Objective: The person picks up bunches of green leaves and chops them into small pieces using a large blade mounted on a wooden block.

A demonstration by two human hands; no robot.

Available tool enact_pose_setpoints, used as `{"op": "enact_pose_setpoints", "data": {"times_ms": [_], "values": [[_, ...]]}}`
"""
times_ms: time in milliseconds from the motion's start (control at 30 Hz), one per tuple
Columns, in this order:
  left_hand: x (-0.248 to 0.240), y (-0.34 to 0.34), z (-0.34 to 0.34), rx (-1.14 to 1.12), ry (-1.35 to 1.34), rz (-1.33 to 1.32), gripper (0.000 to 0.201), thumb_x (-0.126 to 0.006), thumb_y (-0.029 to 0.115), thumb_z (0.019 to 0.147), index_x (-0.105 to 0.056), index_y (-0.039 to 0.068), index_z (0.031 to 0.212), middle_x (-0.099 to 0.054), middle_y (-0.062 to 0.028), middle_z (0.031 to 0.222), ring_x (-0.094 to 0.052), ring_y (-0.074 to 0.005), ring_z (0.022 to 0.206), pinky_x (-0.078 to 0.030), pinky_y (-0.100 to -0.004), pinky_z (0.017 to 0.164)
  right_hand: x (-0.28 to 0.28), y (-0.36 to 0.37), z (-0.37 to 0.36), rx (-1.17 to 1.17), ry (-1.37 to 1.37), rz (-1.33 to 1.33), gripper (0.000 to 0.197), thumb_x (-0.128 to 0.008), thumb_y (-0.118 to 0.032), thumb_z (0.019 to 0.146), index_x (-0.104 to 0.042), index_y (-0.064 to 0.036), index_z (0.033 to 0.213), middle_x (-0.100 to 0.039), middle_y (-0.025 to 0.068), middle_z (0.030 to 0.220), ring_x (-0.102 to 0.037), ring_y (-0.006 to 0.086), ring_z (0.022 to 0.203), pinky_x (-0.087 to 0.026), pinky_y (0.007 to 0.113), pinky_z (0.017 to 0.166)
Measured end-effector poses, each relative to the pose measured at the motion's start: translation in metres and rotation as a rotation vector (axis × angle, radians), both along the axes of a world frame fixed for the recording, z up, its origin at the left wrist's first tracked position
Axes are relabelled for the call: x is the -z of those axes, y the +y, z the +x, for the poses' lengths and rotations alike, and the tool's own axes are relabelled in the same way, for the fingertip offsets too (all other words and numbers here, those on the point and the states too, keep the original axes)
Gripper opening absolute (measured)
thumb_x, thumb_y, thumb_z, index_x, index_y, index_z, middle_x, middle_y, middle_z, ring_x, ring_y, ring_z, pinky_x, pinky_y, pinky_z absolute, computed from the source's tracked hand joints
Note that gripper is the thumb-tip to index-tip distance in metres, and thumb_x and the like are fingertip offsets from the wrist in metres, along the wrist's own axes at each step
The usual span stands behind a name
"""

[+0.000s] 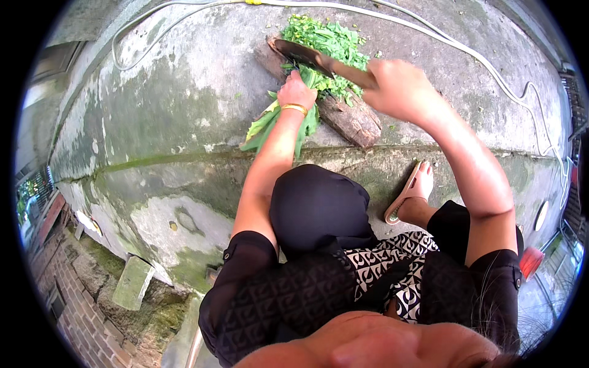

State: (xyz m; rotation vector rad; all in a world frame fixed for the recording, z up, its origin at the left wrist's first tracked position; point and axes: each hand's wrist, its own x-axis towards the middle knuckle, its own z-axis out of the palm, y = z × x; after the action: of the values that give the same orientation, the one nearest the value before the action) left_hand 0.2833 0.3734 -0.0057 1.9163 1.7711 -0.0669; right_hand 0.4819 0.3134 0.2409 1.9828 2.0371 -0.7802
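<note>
My left hand [297, 92], with a gold bangle at its wrist, is closed on a bunch of leafy greens [262, 127]. The long leaves stick out below the hand toward me. In my right hand [396, 89] is the wooden handle of a cleaver [304, 56], its dark blade reaching left just above my left hand. Under the greens lies a weathered wooden log [354, 121], set slantwise on the concrete. A heap of chopped greens [325, 38] spreads over the ground on the far side of the log. Whether the blade touches the leaves I cannot tell.
A pale hose [485, 58] curves across the far side and down the right. My sandalled foot [420, 184] stands right of my knee, below a low concrete ledge [208, 156]. A loose stone block [133, 282] sits at the lower left, a red object [531, 262] at the right.
</note>
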Motion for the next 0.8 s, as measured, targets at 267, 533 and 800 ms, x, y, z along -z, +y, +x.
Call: {"op": "enact_pose_setpoints", "data": {"times_ms": [267,533,800], "values": [[0.004,0.016,0.003,-0.009,0.028,0.089,0.053,-0.073,0.027,0.074,-0.053,0.003,0.117,-0.066,-0.0225,0.116,-0.066,-0.0391,0.108,-0.050,-0.0501,0.095,0.126,-0.107,0.004,0.273,0.107,-0.055,0.031,-0.063,-0.009,0.078,-0.051,-0.0005,0.105,-0.069,0.0266,0.084,-0.069,0.0450,0.081,-0.055,0.055,0.077],[-0.001,0.000,0.002,-0.038,-0.140,0.013,0.056,-0.074,0.029,0.073,-0.052,-0.001,0.116,-0.066,-0.0264,0.112,-0.065,-0.0422,0.107,-0.052,-0.0480,0.094,0.080,-0.065,0.010,0.208,0.100,-0.137,0.028,-0.059,-0.007,0.078,-0.062,0.0011,0.104,-0.070,0.0244,0.088,-0.069,0.0418,0.086,-0.055,0.050,0.081],[-0.005,0.030,0.005,0.010,0.005,-0.039,0.082,-0.079,0.042,0.071,-0.046,-0.005,0.130,-0.049,-0.0278,0.133,-0.059,-0.0447,0.116,-0.049,-0.0478,0.101,0.017,-0.030,-0.022,0.043,-0.059,0.107,0.025,-0.061,-0.008,0.074,-0.061,0.0027,0.096,-0.070,0.0213,0.075,-0.071,0.0374,0.070,-0.058,0.046,0.067]]}}
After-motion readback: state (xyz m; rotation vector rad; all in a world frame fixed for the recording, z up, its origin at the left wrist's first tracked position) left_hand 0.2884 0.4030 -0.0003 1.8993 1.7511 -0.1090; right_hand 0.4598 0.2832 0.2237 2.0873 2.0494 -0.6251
